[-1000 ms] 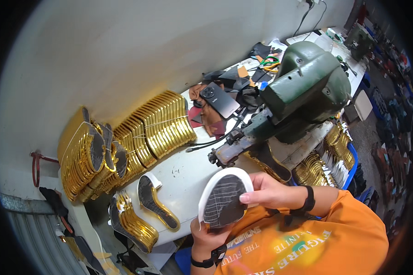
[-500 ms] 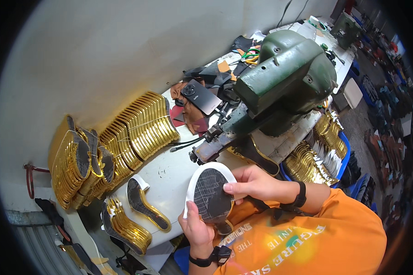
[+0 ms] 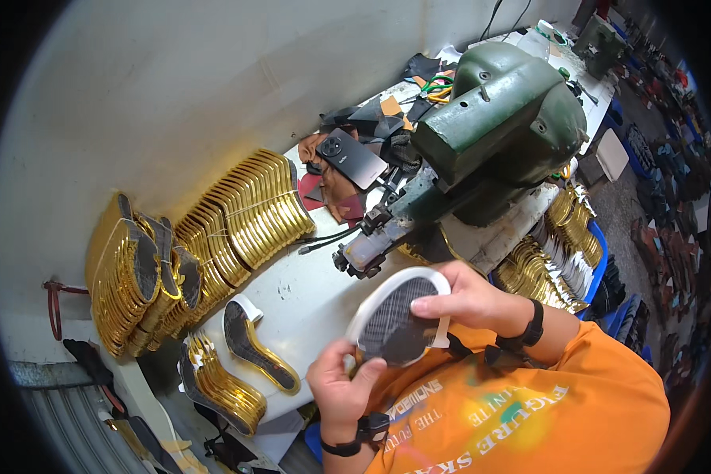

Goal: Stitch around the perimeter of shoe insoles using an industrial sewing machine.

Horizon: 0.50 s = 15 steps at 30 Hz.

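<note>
Between my hands is a shoe insole (image 3: pixel 395 328), its dark, lined face turned up and a white band running round its rounded end; it is slightly blurred. My right hand (image 3: pixel 470 300) grips the far right edge, thumb pressed on the dark face. At the near left edge, my left hand (image 3: pixel 340 387) is closed with thumb and fingers on the rim. Left of them on the table lies a single gold-edged insole (image 3: pixel 253 340) with a white band at its toe. Beside that leans a small stack of gold insoles (image 3: pixel 217 383).
A green sewing machine (image 3: pixel 498 126) stands beyond my hands, its arm reaching towards me. Tied gold insole bundles (image 3: pixel 245 217) line the wall. A phone (image 3: pixel 351 162) rests on leather scraps. To the right, a blue basket (image 3: pixel 599 265) holds more insoles.
The insole has moved right and slightly up, and tilted. My right hand moved with it; my left hand has shifted its hold along the lower left edge. The view has shifted slightly.
</note>
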{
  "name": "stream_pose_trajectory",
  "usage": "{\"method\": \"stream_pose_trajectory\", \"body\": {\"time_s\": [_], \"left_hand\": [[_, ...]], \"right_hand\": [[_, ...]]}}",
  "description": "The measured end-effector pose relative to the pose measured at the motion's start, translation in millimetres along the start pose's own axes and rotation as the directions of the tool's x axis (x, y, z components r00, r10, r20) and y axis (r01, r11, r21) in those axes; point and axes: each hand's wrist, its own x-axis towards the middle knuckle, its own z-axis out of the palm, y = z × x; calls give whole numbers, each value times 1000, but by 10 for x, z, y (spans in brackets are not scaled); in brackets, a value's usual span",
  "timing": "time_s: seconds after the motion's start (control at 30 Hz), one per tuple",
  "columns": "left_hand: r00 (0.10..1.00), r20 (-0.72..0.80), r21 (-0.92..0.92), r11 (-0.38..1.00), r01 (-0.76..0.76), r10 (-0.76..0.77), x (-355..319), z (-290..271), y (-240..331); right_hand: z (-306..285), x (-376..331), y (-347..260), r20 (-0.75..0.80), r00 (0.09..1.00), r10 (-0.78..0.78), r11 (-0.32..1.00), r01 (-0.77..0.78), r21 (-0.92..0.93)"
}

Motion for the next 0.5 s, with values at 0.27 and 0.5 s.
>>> {"method": "stream_pose_trajectory", "body": {"time_s": [0.27,0.5], "left_hand": [[995,-9,-437,895,86,-100,45,146,-72],[988,0,-692,713,113,-156,84,174,-139]], "right_hand": [[66,-166,177,-3,991,-135,988,135,74],[160,-133,145,168,982,89,985,-61,-163]]}}
